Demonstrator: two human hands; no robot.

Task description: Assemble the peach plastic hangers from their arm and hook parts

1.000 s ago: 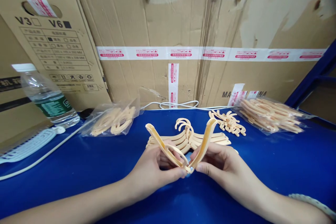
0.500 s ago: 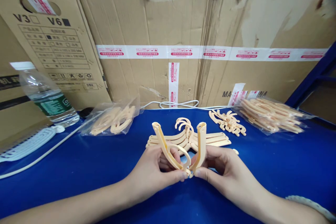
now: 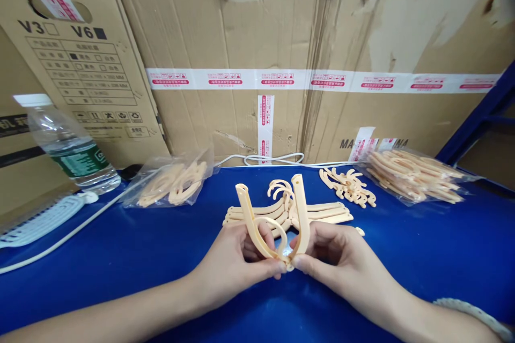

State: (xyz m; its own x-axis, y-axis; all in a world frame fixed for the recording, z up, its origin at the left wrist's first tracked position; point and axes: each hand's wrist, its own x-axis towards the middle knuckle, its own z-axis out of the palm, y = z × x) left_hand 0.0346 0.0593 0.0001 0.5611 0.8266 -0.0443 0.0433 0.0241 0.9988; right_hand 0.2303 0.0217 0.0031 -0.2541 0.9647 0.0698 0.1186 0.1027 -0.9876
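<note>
My left hand (image 3: 235, 260) is closed on a cream plastic hanger arm (image 3: 250, 220) that has a curved loop on its inner side. In my right hand (image 3: 336, 254), the fingers grip a second cream hanger arm (image 3: 301, 214). Both arms point upward in a U shape, and their lower ends meet between my thumbs; whether they are locked together I cannot tell. Just behind them lie several joined hangers (image 3: 330, 213) with their hooks (image 3: 281, 188) toward the back. A small pile of loose hooks (image 3: 348, 186) is farther right.
A clear bag of hanger parts (image 3: 173, 182) lies left, and a fuller bag (image 3: 414, 174) lies right. A water bottle (image 3: 72, 144), a pale hairbrush (image 3: 44, 222) and a white cable (image 3: 80, 236) are at the left. Cardboard boxes (image 3: 225, 118) stand along the blue table's (image 3: 161, 257) back.
The right hanger arm has swung left and more upright, its lower end now against the left one's. Both hands stay nearly in place, the right slightly further left.
</note>
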